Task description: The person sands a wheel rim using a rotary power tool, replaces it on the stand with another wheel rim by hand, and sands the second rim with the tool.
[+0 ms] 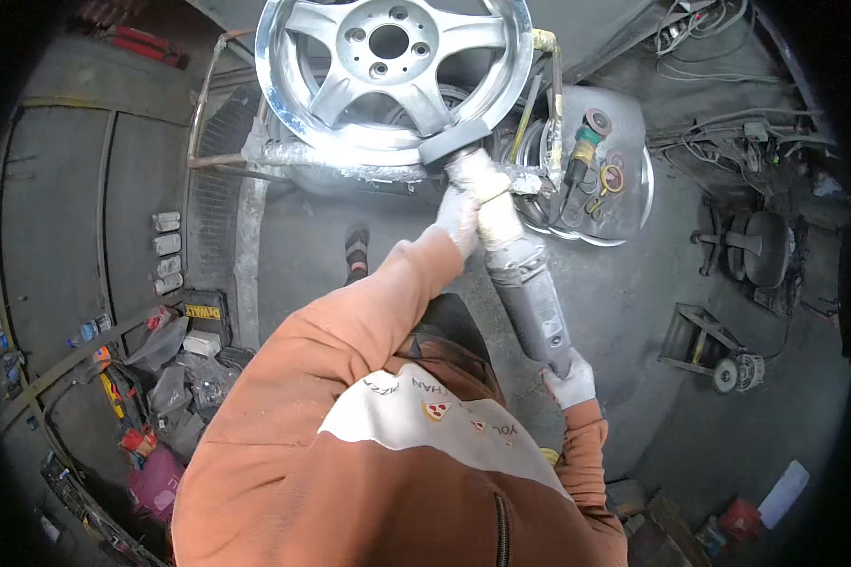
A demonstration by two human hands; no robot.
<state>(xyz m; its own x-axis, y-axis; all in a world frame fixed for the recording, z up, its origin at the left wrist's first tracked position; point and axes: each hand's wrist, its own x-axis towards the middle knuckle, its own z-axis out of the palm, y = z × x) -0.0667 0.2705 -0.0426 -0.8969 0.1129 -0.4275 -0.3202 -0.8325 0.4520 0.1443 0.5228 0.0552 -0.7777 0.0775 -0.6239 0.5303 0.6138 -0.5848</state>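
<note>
A silver alloy wheel (388, 71) with broad spokes rests on a metal stand (340, 163) spattered white. Both of my gloved hands grip a long grey angle grinder (529, 302) that slants up towards the wheel. My left hand (459, 219) is closed around its pale, wrapped-looking front part. Around the rear end my right hand (570, 380) is closed. A thick grey disc (456, 142), seen nearly edge-on, sits at the tool's front by the wheel's lower rim. Whether disc and rim touch, I cannot tell.
Right of the stand, a smaller power tool (586, 151) and yellow-handled scissors (610, 180) lie on a grey panel (624, 123). A stool-like frame (698, 340) stands on the floor at right, near an office chair (761, 248). A DeWalt case (206, 312) and bags are at left.
</note>
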